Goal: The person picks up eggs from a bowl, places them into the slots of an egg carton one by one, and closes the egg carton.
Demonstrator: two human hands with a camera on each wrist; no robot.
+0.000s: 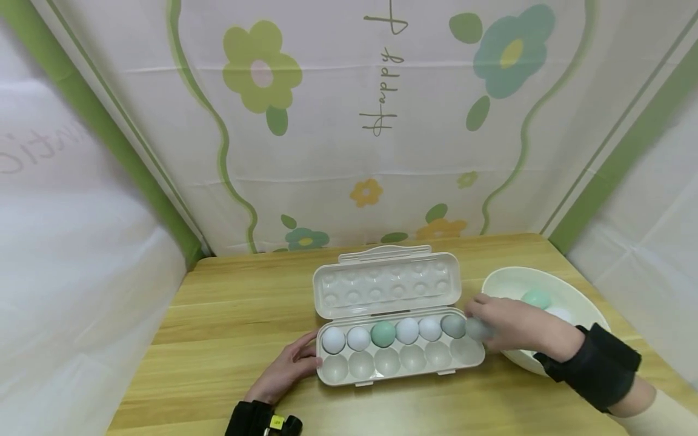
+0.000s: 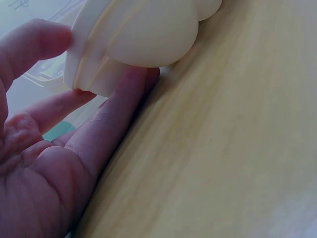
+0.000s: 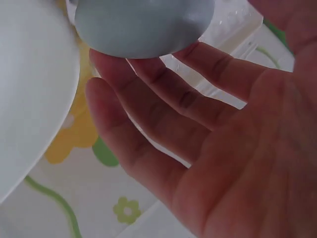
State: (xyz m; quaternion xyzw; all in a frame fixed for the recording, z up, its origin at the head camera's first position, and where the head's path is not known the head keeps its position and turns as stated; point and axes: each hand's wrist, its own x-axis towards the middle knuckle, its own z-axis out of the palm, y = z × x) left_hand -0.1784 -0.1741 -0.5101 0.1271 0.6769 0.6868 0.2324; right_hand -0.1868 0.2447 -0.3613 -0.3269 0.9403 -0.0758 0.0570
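Observation:
An egg carton (image 1: 400, 376) of pale plastic lies on the table with its lid (image 1: 387, 287) tipped back. Along its far row sit several white eggs (image 1: 358, 338), a green egg (image 1: 383, 333) and, at the right end, a grey-blue egg (image 1: 453, 326). My left hand (image 1: 287, 367) grips the carton's left end, thumb on the rim and fingers underneath, as the left wrist view shows. At the opposite end, my right hand (image 1: 515, 324) holds another grey-blue egg (image 3: 143, 27) in its fingertips, beside the carton's right edge.
Right of the carton stands a large white bowl (image 1: 504, 278), partly under my right forearm, with a green egg (image 1: 537, 298) and a white egg (image 1: 560, 313) showing inside. A flower-printed cloth (image 1: 327, 151) hangs behind the wooden table (image 1: 229, 321), with white cloth on both sides.

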